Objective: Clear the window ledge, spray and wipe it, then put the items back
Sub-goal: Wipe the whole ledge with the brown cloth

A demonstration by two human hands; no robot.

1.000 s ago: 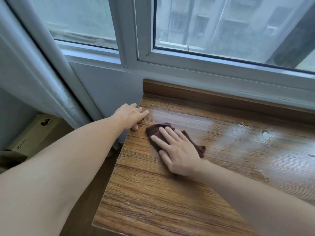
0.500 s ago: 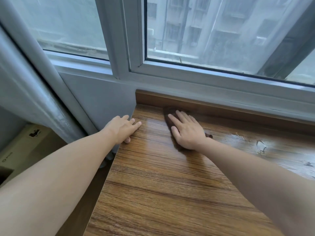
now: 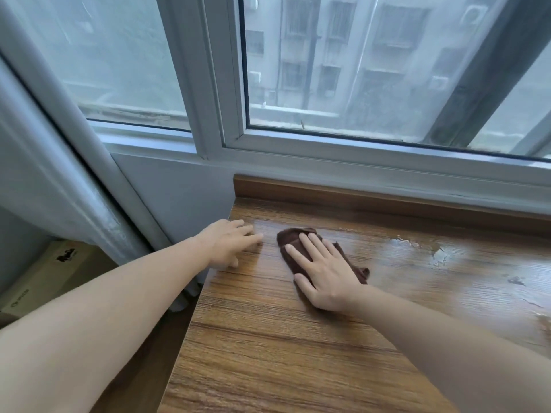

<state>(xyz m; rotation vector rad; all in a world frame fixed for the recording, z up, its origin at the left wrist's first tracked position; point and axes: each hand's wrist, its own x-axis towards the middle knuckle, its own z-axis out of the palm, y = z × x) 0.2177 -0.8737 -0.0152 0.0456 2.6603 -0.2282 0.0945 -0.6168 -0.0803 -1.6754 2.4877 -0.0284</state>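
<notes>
Head view: cloth (image 3: 346, 253) lengthwise toward right.

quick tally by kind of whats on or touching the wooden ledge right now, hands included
hands: 2 (left hand, right hand)
brown cloth: 1
wet patches: several, no clear count
total: 3 on the ledge, not counting wet patches

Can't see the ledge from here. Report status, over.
Right hand flat on brown cloth, wiping ledge. Left hand braced on ledge's left edge. Wet patches to the right, nothing in the way.
</notes>
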